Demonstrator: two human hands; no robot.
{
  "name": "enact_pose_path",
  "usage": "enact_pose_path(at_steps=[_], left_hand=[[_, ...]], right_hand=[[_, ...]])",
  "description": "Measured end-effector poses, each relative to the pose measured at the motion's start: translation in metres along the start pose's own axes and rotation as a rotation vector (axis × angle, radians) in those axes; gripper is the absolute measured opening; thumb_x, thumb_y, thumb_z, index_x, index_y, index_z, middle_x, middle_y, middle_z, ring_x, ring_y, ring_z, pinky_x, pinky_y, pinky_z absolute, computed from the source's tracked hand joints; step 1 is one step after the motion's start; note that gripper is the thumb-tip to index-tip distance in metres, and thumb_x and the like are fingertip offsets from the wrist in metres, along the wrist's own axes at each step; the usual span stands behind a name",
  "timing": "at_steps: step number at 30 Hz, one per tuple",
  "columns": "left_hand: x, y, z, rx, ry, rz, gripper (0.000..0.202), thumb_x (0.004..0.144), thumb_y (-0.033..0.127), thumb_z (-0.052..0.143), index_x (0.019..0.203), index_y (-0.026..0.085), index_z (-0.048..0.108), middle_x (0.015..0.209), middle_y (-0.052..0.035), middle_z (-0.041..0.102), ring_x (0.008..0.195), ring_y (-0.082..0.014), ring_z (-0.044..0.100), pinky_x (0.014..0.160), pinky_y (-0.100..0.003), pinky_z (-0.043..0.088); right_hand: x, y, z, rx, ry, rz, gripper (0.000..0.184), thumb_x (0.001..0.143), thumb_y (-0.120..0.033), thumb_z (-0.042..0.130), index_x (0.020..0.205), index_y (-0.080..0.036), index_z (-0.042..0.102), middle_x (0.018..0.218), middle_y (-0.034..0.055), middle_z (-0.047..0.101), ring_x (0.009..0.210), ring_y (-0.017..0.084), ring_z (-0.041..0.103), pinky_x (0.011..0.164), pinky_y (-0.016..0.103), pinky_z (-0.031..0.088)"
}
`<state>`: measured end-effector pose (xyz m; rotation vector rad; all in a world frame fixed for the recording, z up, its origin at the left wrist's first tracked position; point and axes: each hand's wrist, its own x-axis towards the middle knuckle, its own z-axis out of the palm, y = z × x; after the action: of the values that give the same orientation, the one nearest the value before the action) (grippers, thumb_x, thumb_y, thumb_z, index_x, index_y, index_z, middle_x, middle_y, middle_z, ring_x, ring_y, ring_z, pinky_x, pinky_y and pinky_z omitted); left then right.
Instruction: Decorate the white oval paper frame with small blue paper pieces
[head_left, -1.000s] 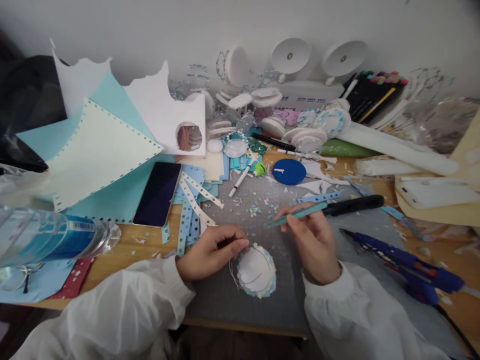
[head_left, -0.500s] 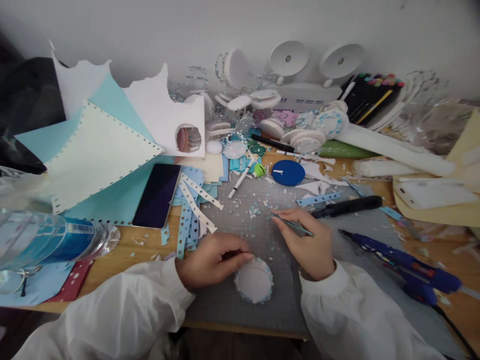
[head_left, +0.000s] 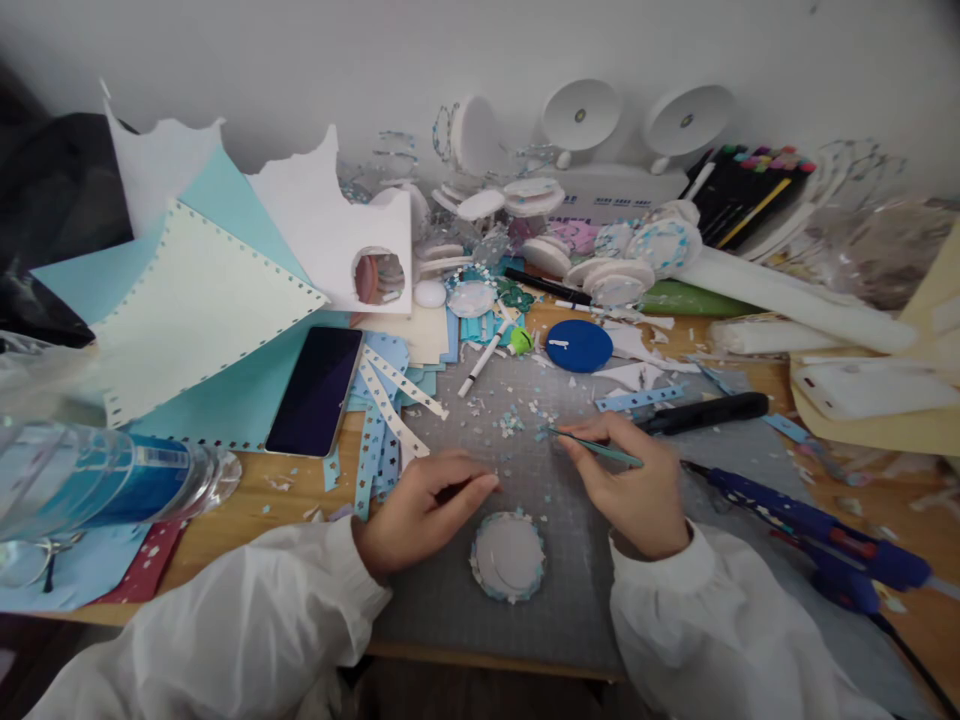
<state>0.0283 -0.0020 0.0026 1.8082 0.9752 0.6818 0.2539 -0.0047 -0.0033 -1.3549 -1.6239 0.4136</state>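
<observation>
My right hand (head_left: 626,480) grips a pair of teal tweezers (head_left: 604,450), their tips pointing left, down at scattered tiny blue and white paper pieces (head_left: 514,425) on the grey cutting mat (head_left: 570,620). My left hand (head_left: 435,505) rests on the mat with fingers loosely bent and nothing visible in them. Just below its fingertips, and apart from them, a round white disc (head_left: 508,557) lies flat, edged with small pale blue and white bits. Whether the tweezers pinch a piece is too small to tell.
A blue glue gun (head_left: 817,530) and a black-handled tool (head_left: 709,412) lie to the right. Left are a phone (head_left: 315,390), punched paper strips (head_left: 390,405) and a water bottle (head_left: 112,480). Behind stand a blue oval (head_left: 577,345), a marker (head_left: 484,365) and stacked white discs (head_left: 615,280).
My left hand has come off the disc's rim and moved slightly up and left. My right hand with the tweezers has shifted a little to the right.
</observation>
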Motion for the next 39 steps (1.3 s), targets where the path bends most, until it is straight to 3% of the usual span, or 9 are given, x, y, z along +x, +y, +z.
enact_pose_path(at_steps=[5, 8, 11, 14, 23, 28, 31, 35, 39], left_hand=[[0.004, 0.002, -0.003, -0.077, 0.063, -0.088, 0.025, 0.091, 0.027, 0.052, 0.087, 0.013, 0.072, 0.076, -0.0049, 0.068, 0.069, -0.0132, 0.059, 0.065, -0.022, 0.045], [0.005, 0.002, -0.003, -0.134, 0.083, -0.136, 0.024, 0.089, 0.029, 0.054, 0.087, 0.012, 0.071, 0.08, -0.0061, 0.071, 0.071, -0.0141, 0.061, 0.065, -0.023, 0.047], [0.005, 0.0, -0.001, -0.178, 0.107, -0.173, 0.022, 0.086, 0.031, 0.058, 0.087, 0.012, 0.07, 0.082, -0.007, 0.072, 0.074, -0.0153, 0.062, 0.066, -0.023, 0.048], [0.004, -0.001, 0.001, -0.212, 0.093, -0.188, 0.024, 0.085, 0.033, 0.059, 0.089, 0.012, 0.07, 0.081, -0.0078, 0.071, 0.073, -0.0157, 0.061, 0.064, -0.024, 0.048], [0.002, -0.003, 0.001, -0.289, 0.047, -0.202, 0.025, 0.081, 0.036, 0.065, 0.09, 0.012, 0.067, 0.063, 0.0005, 0.055, 0.054, -0.0092, 0.044, 0.05, -0.02, 0.034], [0.005, 0.001, -0.001, -0.262, 0.058, -0.179, 0.025, 0.084, 0.036, 0.059, 0.08, 0.013, 0.066, 0.072, -0.0038, 0.062, 0.065, -0.0126, 0.051, 0.059, -0.023, 0.041], [0.006, 0.004, -0.003, -0.276, 0.074, -0.191, 0.028, 0.085, 0.037, 0.057, 0.074, 0.013, 0.063, 0.064, -0.0003, 0.056, 0.06, -0.0107, 0.048, 0.057, -0.022, 0.039], [0.006, 0.004, -0.004, -0.372, 0.099, -0.274, 0.032, 0.086, 0.042, 0.054, 0.073, 0.014, 0.062, 0.057, 0.0034, 0.046, 0.051, -0.0083, 0.039, 0.049, -0.021, 0.031], [0.006, 0.002, -0.005, -0.427, 0.114, -0.293, 0.035, 0.085, 0.045, 0.053, 0.07, 0.014, 0.059, 0.056, 0.0036, 0.044, 0.05, -0.008, 0.038, 0.048, -0.021, 0.03]], right_hand=[[0.0, -0.004, -0.002, 0.068, 0.071, 0.035, 0.009, 0.079, -0.017, 0.067, 0.072, -0.022, 0.063, 0.077, 0.0041, 0.07, 0.076, 0.022, 0.067, 0.068, 0.034, 0.052], [-0.002, -0.007, -0.002, 0.229, 0.103, 0.07, 0.013, 0.076, -0.015, 0.071, 0.073, -0.022, 0.061, 0.077, 0.0026, 0.068, 0.078, 0.022, 0.068, 0.07, 0.036, 0.054], [-0.006, -0.01, -0.001, 0.441, 0.076, 0.067, 0.017, 0.074, -0.01, 0.072, 0.076, -0.022, 0.061, 0.078, 0.0005, 0.066, 0.079, 0.022, 0.07, 0.072, 0.036, 0.057], [-0.009, -0.014, 0.001, 0.503, -0.002, 0.011, 0.018, 0.074, -0.007, 0.071, 0.079, -0.022, 0.062, 0.08, 0.0007, 0.066, 0.077, 0.021, 0.071, 0.068, 0.033, 0.059], [-0.016, -0.019, 0.003, 0.463, -0.154, -0.076, 0.022, 0.075, -0.005, 0.07, 0.082, -0.024, 0.062, 0.082, 0.0013, 0.069, 0.077, 0.02, 0.071, 0.062, 0.031, 0.058], [-0.013, -0.014, 0.001, 0.31, -0.025, -0.078, 0.021, 0.075, -0.007, 0.07, 0.082, -0.025, 0.062, 0.082, 0.0029, 0.068, 0.079, 0.023, 0.07, 0.066, 0.035, 0.056], [-0.006, -0.01, -0.002, 0.143, 0.054, -0.073, 0.016, 0.075, -0.009, 0.07, 0.077, -0.022, 0.062, 0.08, 0.0043, 0.069, 0.079, 0.023, 0.068, 0.072, 0.038, 0.052], [0.0, -0.004, -0.003, 0.017, 0.023, -0.059, 0.011, 0.076, -0.013, 0.069, 0.075, -0.021, 0.061, 0.079, 0.0053, 0.07, 0.079, 0.023, 0.066, 0.073, 0.038, 0.05], [-0.003, 0.0, 0.001, 0.014, -0.044, -0.077, 0.01, 0.078, -0.015, 0.067, 0.077, -0.022, 0.06, 0.08, 0.0042, 0.069, 0.078, 0.022, 0.065, 0.072, 0.036, 0.05]])
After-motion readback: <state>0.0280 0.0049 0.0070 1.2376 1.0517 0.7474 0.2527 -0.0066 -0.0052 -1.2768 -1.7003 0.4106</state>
